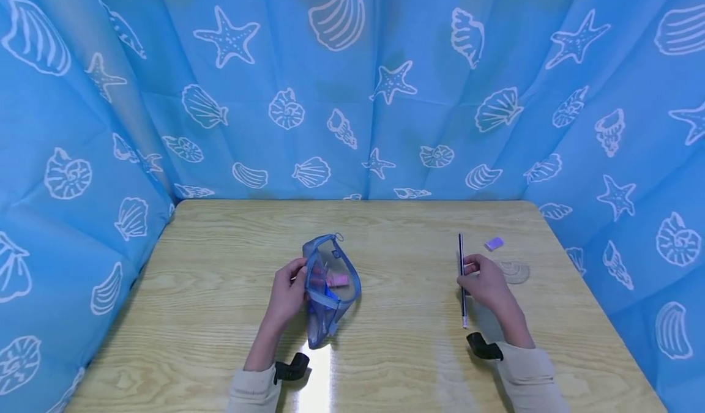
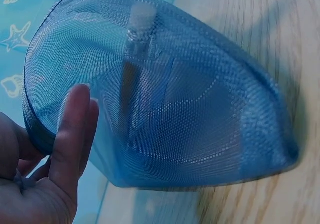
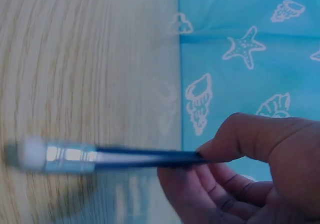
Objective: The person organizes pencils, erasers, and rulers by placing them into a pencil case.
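Your right hand (image 1: 488,286) has thumb and fingers clamped on a pencil (image 1: 461,253) over the right side of the bench (image 1: 396,346), near a purple block (image 1: 494,243) and protractor (image 1: 516,272). Your left hand (image 1: 287,289) grips the open mesh pouch (image 1: 318,332) by its edge; inside sit a pink block (image 1: 338,280) and something blue.

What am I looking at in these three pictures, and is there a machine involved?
No robot arm here: these are a person's own bare hands. The wide picture comes from a camera worn on the head, looking forward and down; the two close-ups come from cameras on each wrist.

The left hand holds an open blue mesh pouch, with a pink item visible inside. The right hand pinches a dark pencil. Near it, a small purple block and a clear protractor lie on the wooden table.
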{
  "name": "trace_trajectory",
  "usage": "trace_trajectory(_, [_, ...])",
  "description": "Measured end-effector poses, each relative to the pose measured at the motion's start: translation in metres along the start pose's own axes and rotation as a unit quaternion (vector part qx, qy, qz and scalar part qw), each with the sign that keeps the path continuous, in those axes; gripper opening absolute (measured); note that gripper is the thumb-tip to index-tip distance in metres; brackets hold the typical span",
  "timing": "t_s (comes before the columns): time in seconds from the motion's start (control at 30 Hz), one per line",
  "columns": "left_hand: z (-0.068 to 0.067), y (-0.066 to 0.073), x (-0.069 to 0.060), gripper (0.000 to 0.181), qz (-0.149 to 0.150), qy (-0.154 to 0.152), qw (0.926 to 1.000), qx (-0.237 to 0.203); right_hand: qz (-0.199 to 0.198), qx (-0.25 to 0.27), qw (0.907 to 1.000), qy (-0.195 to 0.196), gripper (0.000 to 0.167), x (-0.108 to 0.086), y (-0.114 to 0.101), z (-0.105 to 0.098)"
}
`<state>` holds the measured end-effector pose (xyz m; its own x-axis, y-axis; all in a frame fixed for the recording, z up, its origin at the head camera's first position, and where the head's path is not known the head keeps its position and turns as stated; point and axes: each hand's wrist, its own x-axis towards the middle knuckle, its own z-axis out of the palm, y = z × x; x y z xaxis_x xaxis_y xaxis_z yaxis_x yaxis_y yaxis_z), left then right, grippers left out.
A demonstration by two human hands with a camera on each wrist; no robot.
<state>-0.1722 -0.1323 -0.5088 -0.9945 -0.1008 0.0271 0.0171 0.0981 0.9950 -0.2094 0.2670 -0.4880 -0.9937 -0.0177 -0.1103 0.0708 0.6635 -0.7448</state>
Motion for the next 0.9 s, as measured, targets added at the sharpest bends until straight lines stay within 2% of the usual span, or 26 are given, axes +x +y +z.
trace_trajectory(0.23, [-0.001,0.0,-0.002,0.029,-0.001,0.001,1.0,0.002,-0.02,0.12,0.9922,-0.025,0.048,-0.002,-0.004,0.005])
trace_trajectory(0.43, [-0.001,0.0,-0.003,0.029,-0.007,0.0,0.9999,-0.007,-0.048,0.159,0.9856,-0.029,0.045,0.002,-0.005,0.011])
trace_trajectory(0.67, [-0.001,0.001,-0.003,0.029,-0.01,-0.002,0.9999,-0.007,-0.044,0.207,0.977,-0.024,0.046,0.002,-0.011,0.02])
trace_trajectory(0.9, [0.0,0.002,-0.004,0.028,-0.009,-0.007,0.9999,-0.012,-0.057,0.228,0.9715,-0.031,0.046,0.001,-0.012,0.032])
